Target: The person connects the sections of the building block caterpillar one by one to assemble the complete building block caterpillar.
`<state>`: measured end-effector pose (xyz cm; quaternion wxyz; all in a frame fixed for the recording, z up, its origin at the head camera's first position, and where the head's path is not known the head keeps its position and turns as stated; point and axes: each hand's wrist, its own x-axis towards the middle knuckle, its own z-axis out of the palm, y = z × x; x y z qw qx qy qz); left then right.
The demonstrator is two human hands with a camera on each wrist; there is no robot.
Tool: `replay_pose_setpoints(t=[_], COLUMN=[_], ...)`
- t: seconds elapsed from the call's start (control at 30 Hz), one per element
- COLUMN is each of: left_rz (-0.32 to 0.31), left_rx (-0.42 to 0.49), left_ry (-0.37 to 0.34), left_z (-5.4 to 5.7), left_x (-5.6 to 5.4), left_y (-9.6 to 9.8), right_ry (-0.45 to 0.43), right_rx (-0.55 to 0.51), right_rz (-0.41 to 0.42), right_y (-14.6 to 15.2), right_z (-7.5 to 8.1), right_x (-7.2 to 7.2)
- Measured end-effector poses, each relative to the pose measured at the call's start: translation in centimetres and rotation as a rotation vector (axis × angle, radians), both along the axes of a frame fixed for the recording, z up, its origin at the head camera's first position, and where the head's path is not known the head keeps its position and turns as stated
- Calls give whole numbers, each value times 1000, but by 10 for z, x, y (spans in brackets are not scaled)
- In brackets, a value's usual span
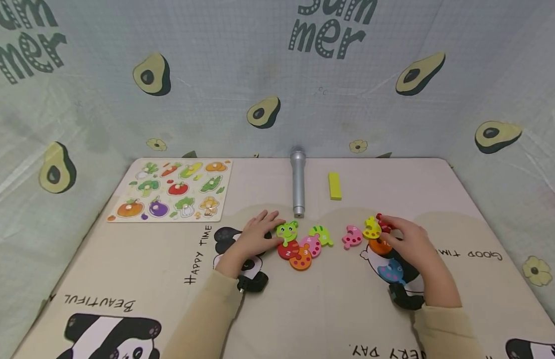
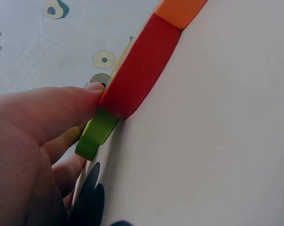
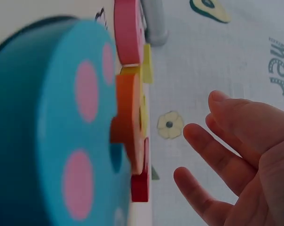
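In the head view my left hand (image 1: 255, 239) pinches the green smiling caterpillar head piece (image 1: 287, 231), index fingertip at its top and thumb below. Linked on from the head curve a red piece (image 1: 288, 251), an orange one (image 1: 301, 260), a pink one (image 1: 311, 245) and a green one (image 1: 321, 234). My right hand (image 1: 409, 242) hovers at the loose pieces, thumb and fingers apart with nothing between them. Near it lie a red piece (image 1: 385, 224), a yellow piece (image 1: 371, 229), an orange piece (image 1: 378, 247), a blue spotted piece (image 3: 76, 122) and a pink piece (image 1: 351, 237).
A vegetable puzzle board (image 1: 170, 192) lies at the back left. Behind the caterpillar pieces are a silver microphone-like stick (image 1: 298, 184) and a yellow block (image 1: 335, 186). A printed curtain (image 1: 206, 99) hangs behind the panda-patterned tabletop (image 1: 295, 314).
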<state>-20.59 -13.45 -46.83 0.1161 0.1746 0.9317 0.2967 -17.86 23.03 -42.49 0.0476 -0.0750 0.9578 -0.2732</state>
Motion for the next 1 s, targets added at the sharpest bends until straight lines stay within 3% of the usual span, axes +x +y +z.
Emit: replay_pose_setpoints(t=[0.37,1.0], left_rz=[1,0], left_rx=[9,2], left_ry=[-14,13], left_z=[2,3], left_x=[0,1], left_y=[0,-1], right_ry=[-96,-157], right_rx=[-1,-6], right_rz=[-52,27], right_y=[19,29], right_z=[-8,-8], right_x=[2,28])
